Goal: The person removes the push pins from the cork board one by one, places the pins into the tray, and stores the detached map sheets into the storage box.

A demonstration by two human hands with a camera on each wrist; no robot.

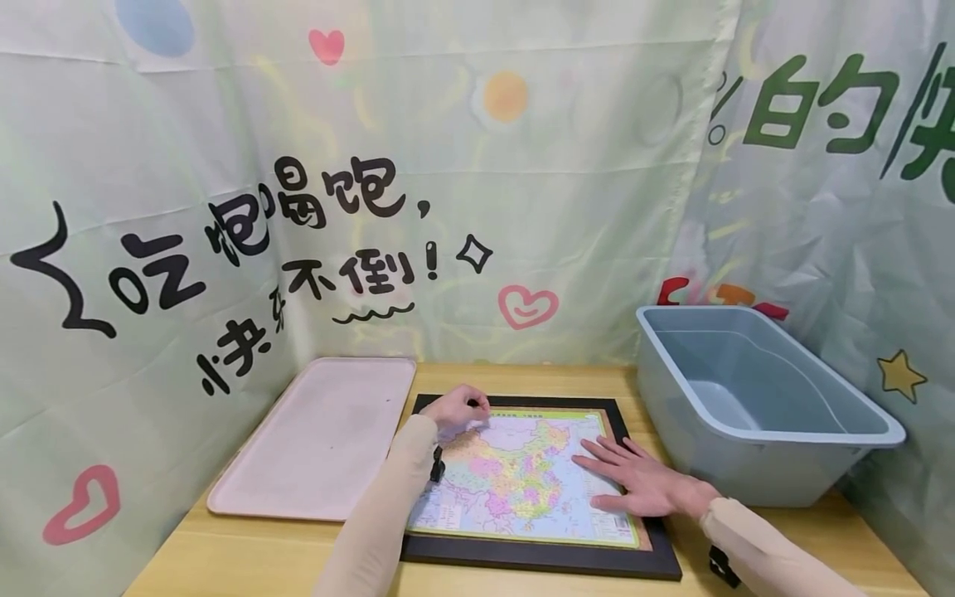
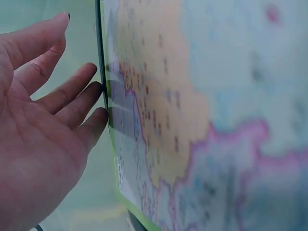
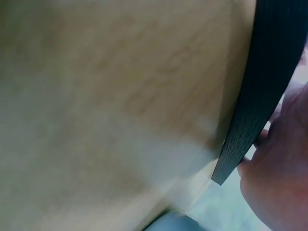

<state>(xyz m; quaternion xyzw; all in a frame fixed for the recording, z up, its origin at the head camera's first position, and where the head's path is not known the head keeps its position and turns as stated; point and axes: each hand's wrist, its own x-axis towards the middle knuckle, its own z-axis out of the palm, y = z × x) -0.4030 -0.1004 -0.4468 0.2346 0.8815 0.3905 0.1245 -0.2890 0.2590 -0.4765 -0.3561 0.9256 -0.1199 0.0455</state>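
A colourful map of China (image 1: pixel 515 473) lies on a cork board (image 1: pixel 613 431) with a black frame (image 1: pixel 537 554). Over the map's upper left edge, my left hand (image 1: pixel 455 408) pinches a small black pin-like piece (image 1: pixel 473 403) between thumb and forefinger. The left wrist view has the same hand (image 2: pixel 43 130) beside the map (image 2: pixel 159 96), a dark speck at the fingertips and the other fingers at the map's edge. My right hand (image 1: pixel 645 482) rests with fingers spread on the map's right side. In the right wrist view, the frame (image 3: pixel 269 67) partly covers that hand (image 3: pixel 281 168).
To the left lies a pale pink tray (image 1: pixel 313 439) on the wooden table (image 1: pixel 246 555). A deep grey-blue tub (image 1: pixel 716 448) stands close to the frame on the right. Printed fabric (image 1: pixel 582 207) hangs behind the table and along both sides.
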